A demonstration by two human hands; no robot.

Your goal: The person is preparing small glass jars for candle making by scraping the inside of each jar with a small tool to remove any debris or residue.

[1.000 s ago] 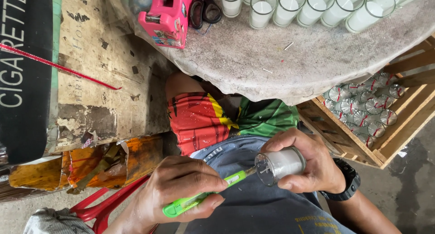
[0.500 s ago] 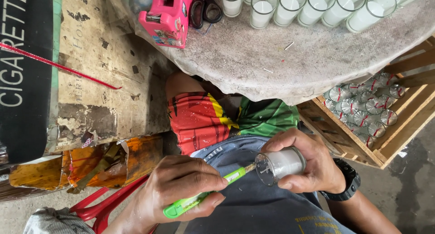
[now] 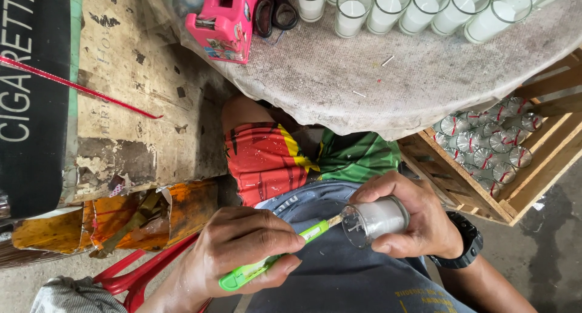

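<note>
hands working a cutter into a glass candle over the lap.

the left hand is clenched around a green cutter, its blade tip reaching the open mouth of a glass candle. the right hand, wearing a black watch, grasps the glass candle on its side, mouth toward 9 o'clock, just beside the cutter tip. at 12 o'clock a round table bears a row of white candles, a pink tape dispenser and scissors. at 3 o'clock a wooden crate holds wrapped glasses. a red chair shows at 7 o'clock.
</note>
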